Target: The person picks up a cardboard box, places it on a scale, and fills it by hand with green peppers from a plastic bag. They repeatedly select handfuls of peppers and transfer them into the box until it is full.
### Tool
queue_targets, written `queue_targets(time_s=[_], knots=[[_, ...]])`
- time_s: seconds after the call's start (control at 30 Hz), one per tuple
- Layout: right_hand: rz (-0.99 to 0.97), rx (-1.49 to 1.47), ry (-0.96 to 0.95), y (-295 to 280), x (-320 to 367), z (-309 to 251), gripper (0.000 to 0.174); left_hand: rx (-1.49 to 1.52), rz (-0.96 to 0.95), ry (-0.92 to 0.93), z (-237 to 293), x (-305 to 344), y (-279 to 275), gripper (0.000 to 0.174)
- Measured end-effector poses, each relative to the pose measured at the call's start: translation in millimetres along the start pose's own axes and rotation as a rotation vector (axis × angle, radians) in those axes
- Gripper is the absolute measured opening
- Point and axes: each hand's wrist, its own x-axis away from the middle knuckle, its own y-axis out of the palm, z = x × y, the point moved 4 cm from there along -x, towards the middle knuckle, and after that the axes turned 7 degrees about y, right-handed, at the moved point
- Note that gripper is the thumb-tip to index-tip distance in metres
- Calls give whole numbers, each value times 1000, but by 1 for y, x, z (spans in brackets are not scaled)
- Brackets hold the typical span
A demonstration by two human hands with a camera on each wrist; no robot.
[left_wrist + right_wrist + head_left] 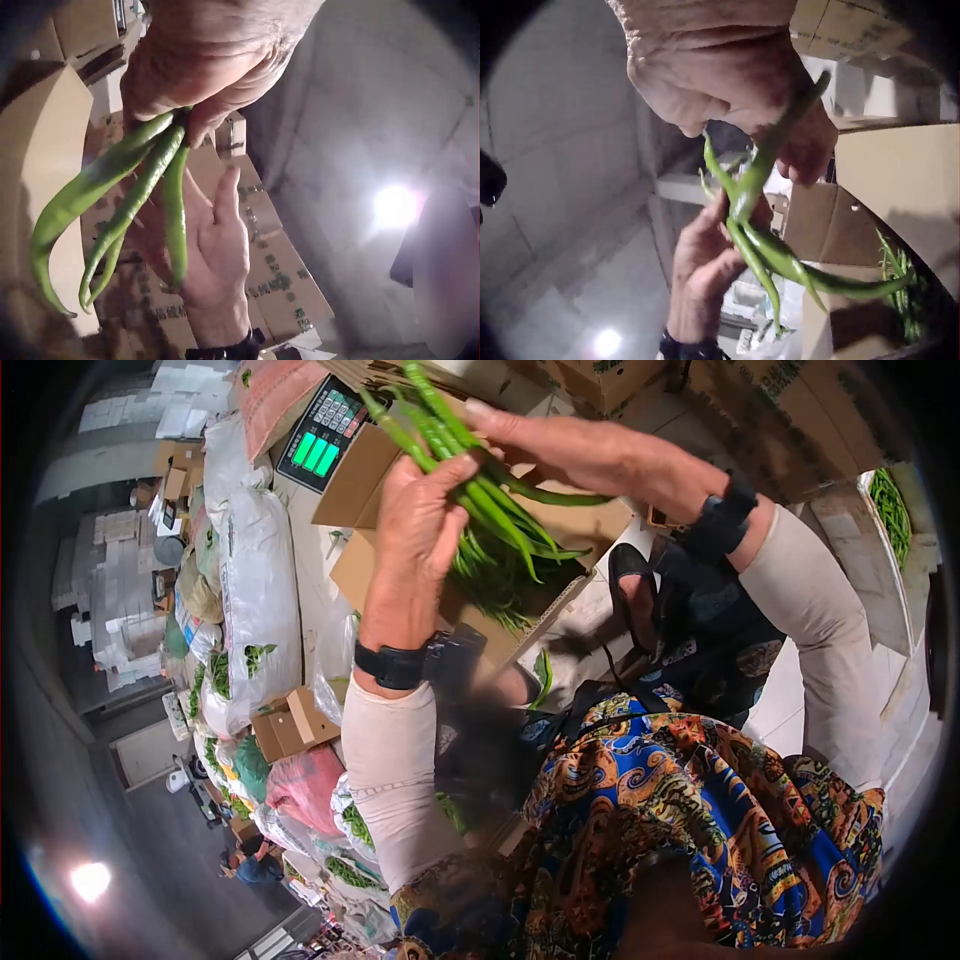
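My left hand (420, 510) grips a small bunch of long green chili peppers (500, 510) above an open cardboard box (360, 565). In the left wrist view, thumb and fingers pinch these peppers (142, 195) near one end, and the other ends hang down. My right hand (570, 450) is beside the bunch; its thumb stands apart and its palm faces the peppers in the left wrist view. From the right wrist, one pepper (757, 176) crosses in front of the right hand (727, 67). More green chili peppers (490, 585) lie inside the box.
A scale with a lit green display (315, 452) stands beyond the box. White sacks (255, 580) line the left side, with a small carton (295, 725) among them. Stacked cartons (790, 410) are at the upper right. One loose pepper (541, 678) lies near the feet.
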Motion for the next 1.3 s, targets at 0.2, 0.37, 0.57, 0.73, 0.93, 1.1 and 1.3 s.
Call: queue_targets(time_s=[0.2, 0.37, 0.57, 0.73, 0.93, 1.1, 1.3], knots=[[90, -568, 77, -52, 14, -7, 42, 76, -32, 26, 24, 20, -36, 30], [190, -463, 82, -44, 33, -25, 45, 84, 35, 18, 20, 30, -57, 32], [277, -249, 175, -40, 27, -16, 36, 100, 134, -129, -15, 39, -102, 31], [216, -116, 88, -34, 32, -9, 37, 135, 287, -337, -89, 45, -116, 25], [224, 57, 81, -23, 31, -12, 41, -87, 421, -469, -160, 12, -145, 16], [210, 100, 158, -19, 31, -13, 39, -304, 140, -365, -92, 9, -170, 16], [142, 123, 190, -7, 26, -13, 37, -381, 266, -299, 31, 70, -188, 34]])
